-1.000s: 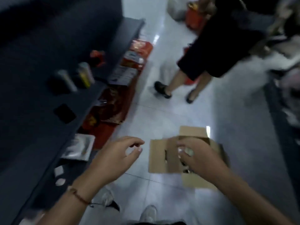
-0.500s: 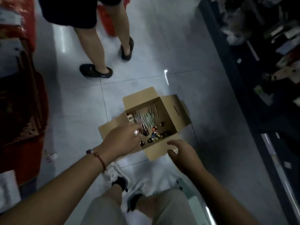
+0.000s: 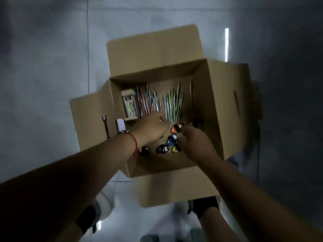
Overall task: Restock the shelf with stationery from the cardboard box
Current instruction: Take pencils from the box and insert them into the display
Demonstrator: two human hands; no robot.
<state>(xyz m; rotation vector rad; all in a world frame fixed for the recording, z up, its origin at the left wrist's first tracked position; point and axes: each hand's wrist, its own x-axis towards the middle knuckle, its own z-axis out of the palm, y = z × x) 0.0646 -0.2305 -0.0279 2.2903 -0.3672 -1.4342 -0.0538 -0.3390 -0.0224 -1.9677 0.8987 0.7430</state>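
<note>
One cardboard box (image 3: 225, 105), two hands, two bundles of pens.

both hands now inside cardboard box (image 3: 225, 102), other person's legs gone

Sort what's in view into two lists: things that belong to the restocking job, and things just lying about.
Part of the job:
- cardboard box, open on the floor
- pens standing in the box
- small packaged carton at the box's left wall
- small coloured round items on the box bottom
- left hand and right hand, both reaching in

Just lying about:
- tiled floor
</note>
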